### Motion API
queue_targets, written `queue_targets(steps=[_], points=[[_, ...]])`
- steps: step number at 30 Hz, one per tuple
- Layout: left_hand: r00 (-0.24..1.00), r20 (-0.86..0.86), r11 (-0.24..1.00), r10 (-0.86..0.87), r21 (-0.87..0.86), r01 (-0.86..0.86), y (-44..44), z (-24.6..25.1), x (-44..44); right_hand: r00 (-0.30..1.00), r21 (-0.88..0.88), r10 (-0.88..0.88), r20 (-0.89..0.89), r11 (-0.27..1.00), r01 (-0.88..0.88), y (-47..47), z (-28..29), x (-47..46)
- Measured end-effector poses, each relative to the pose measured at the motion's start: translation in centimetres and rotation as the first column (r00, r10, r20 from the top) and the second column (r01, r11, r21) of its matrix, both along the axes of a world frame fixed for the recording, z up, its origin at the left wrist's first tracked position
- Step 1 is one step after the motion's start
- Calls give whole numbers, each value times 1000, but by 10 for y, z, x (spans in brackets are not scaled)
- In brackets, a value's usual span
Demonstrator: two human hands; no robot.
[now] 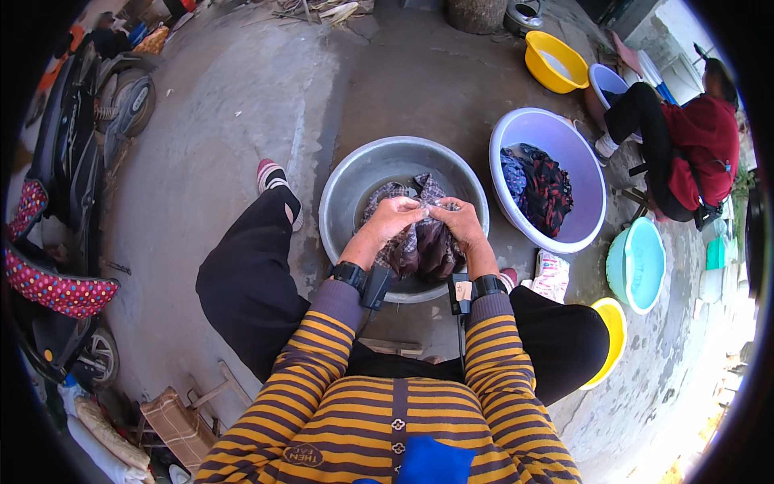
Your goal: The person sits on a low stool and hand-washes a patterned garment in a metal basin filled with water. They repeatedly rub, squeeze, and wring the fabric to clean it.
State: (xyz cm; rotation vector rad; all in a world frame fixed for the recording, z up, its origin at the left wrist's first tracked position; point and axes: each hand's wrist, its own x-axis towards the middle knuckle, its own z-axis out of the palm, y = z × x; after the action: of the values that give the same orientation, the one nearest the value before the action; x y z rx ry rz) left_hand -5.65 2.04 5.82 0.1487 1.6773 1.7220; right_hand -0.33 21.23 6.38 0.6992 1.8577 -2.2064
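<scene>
Both my hands meet over a round metal basin (346,181) that stands on the floor between my feet. My left hand (394,219) pinches a fold of wet checked cloth (432,242) between thumb and fingers. Close against it, my right hand (456,219) grips the same fold, thumbs nearly touching. The rest of the dark checked cloth hangs down and lies bunched in the basin, in shallow murky water (364,199). What lies under the bunched cloth is hidden.
A lavender tub (580,218) with dark patterned clothes (541,187) stands to the right. Past it are a yellow basin (556,54), a turquoise basin (647,266) and a seated person (701,145). A parked scooter (72,151) is at left. A packet (551,275) lies beside the tub.
</scene>
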Motion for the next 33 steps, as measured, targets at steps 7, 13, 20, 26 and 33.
queue_targets(steps=[7,13,20,26,33], points=[[982,-187,998,24,-60,-36,-16,-16,1,995,-122,-14,-101,993,2,-1,7,7],[948,192,922,254,249,-298,-9,-22,3,976,83,90,-199,994,-75,-9,10,4],[754,297,767,587,95,-634,5,-27,-3,851,769,276,-448,604,209,-81,30,11],[775,418,858,475,-25,-513,25,-17,32,928,851,46,-369,419,318,-91,28,11],[809,552,875,201,270,-402,43,-46,22,928,856,82,-364,422,298,-79,15,12]])
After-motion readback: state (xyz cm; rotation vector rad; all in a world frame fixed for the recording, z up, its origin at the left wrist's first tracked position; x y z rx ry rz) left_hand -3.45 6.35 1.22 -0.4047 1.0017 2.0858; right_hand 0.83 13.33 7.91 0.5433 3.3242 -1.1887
